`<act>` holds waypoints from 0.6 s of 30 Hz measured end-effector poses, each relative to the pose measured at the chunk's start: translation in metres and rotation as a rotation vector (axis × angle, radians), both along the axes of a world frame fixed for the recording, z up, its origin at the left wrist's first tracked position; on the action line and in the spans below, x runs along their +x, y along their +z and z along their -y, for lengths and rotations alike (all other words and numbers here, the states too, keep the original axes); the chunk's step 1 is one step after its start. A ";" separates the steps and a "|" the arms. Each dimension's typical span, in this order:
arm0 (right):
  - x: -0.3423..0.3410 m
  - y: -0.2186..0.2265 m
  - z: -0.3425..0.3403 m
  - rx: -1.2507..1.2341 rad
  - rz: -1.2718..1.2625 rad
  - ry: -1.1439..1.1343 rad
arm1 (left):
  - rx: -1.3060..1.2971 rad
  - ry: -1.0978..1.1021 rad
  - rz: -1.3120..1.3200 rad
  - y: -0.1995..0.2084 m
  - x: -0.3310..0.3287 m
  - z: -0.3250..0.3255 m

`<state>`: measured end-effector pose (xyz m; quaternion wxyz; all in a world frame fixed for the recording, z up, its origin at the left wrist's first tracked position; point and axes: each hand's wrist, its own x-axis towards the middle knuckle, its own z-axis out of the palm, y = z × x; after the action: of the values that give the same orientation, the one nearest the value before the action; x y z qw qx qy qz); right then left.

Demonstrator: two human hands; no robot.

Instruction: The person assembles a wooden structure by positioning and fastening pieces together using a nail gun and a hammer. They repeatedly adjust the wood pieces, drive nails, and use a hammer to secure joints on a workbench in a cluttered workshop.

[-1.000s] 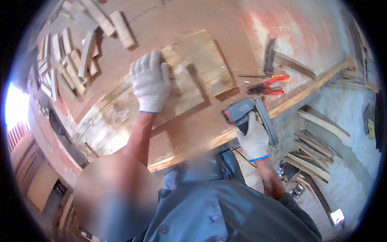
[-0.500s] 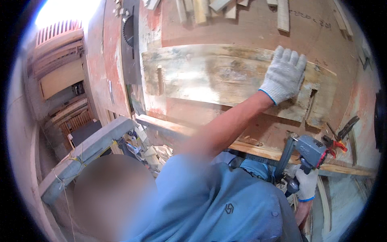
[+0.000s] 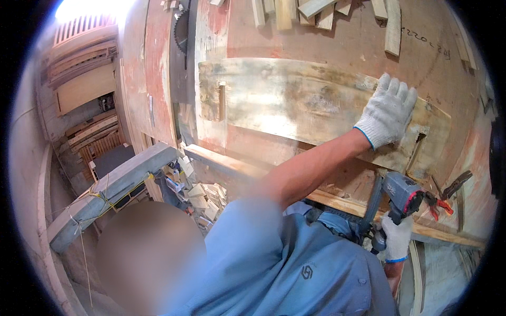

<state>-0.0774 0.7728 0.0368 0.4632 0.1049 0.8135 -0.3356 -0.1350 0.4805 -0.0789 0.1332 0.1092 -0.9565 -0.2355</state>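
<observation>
My left hand [image 3: 387,110], in a white knit glove with a blue cuff edge, lies flat on a wide wooden board [image 3: 295,100], fingers stretched toward its far edge. The board is stained and has a slot near each end; my hand rests left of the right-hand slot. Lower right, close to my body, my right hand [image 3: 397,237], gloved alike, grips a nail gun [image 3: 399,190] by its handle. Its body is grey-blue with a red ring at one end. A dark magazine runs down its left side. Some right-hand fingers are hidden behind the tool.
Red-handled pliers [image 3: 440,203] lie right of the nail gun. Several wood strips [image 3: 392,31] are spread at the far side of the bench [image 3: 342,47]. A circular saw blade [image 3: 181,32] stands at the upper left. Wood offcuts [image 3: 203,197] are heaped below the bench's front edge.
The view has shifted, moving the board and bench rightward in it. The nail gun has turned slightly, showing more of its red-ringed end. My left hand stays on the board.
</observation>
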 end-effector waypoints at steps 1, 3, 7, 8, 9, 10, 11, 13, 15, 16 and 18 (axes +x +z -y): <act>0.001 0.000 0.000 0.000 -0.020 -0.046 | -0.004 0.006 -0.018 -0.002 0.000 -0.001; -0.019 0.014 0.011 -0.156 0.208 -0.117 | -0.013 0.017 -0.038 -0.004 0.002 0.000; -0.031 0.031 0.025 -0.273 0.368 -0.384 | -0.010 0.010 -0.018 -0.003 0.000 -0.001; -0.033 0.029 0.021 -0.277 0.356 -0.348 | -0.006 0.007 0.001 -0.003 0.000 -0.001; -0.037 0.025 0.011 -0.281 0.345 -0.313 | -0.017 0.009 0.005 -0.003 0.000 -0.001; -0.039 0.023 0.005 -0.286 0.334 -0.278 | -0.028 0.009 0.008 -0.002 0.001 0.000; -0.039 0.023 0.002 -0.258 0.300 -0.301 | -0.038 0.009 0.011 -0.001 0.001 0.000; -0.037 0.024 0.000 -0.207 0.226 -0.350 | -0.040 0.011 0.011 0.000 0.003 0.000; -0.034 0.031 0.005 -0.210 0.164 -0.329 | -0.038 0.008 -0.001 0.000 0.003 0.000; -0.029 0.037 0.005 -0.201 0.138 -0.348 | -0.026 0.003 -0.017 -0.001 0.001 -0.004; -0.019 0.042 0.001 -0.184 0.126 -0.348 | -0.046 0.001 -0.082 -0.008 0.002 -0.007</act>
<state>-0.0968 0.7714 0.0791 0.4559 0.2218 0.7185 -0.4762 -0.1332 0.4876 -0.0870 0.1748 0.0967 -0.9554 -0.2176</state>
